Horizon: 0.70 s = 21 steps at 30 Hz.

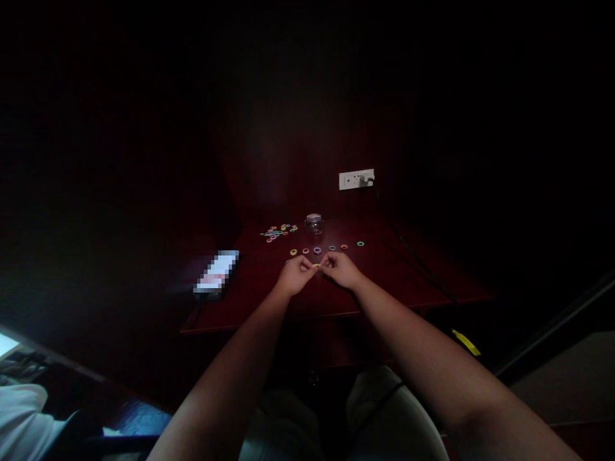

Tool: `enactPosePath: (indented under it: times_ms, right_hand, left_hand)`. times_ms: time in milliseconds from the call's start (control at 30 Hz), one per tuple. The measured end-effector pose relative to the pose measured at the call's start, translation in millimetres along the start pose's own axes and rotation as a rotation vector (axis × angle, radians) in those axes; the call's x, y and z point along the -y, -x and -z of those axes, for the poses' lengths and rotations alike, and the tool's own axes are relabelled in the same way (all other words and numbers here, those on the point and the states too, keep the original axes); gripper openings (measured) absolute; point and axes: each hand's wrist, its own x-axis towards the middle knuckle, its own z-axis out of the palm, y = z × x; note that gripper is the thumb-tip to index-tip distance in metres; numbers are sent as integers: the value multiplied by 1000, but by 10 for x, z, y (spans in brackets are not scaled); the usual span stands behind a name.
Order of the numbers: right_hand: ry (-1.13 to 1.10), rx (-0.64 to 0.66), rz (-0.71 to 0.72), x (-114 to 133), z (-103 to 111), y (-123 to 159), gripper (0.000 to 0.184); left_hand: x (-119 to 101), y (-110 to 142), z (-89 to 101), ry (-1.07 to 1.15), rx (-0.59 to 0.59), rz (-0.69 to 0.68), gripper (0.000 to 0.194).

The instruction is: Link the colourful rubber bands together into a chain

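Note:
My left hand (298, 274) and my right hand (339, 269) meet just above the front half of the dark red table. Between their fingertips they pinch a small yellow hair tie (316, 266), each hand closed on one side of it. Just beyond the fingers lies a row of small coloured hair ties, among them a yellow one (293, 252), a purple one (318, 251), a red one (344, 246) and a green one (360, 243). Farther back on the left is a loose pile of mixed hair ties (276, 234). A clear jar (314, 226) stands behind the row.
A phone with a lit screen (216, 272) is at the table's left edge. On the back wall a white socket panel (356, 179) holds a plug, and its black cable (413, 250) runs down across the right side. A person's white sleeve (24, 416) shows at lower left.

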Motion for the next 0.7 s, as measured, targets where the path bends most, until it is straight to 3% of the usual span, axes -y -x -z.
enactPosePath:
  times_ms: [700]
  right_hand:
    - [29, -18, -15, 4, -7, -4, 17]
  left_hand:
    - [15, -21, -30, 131, 113, -36, 13]
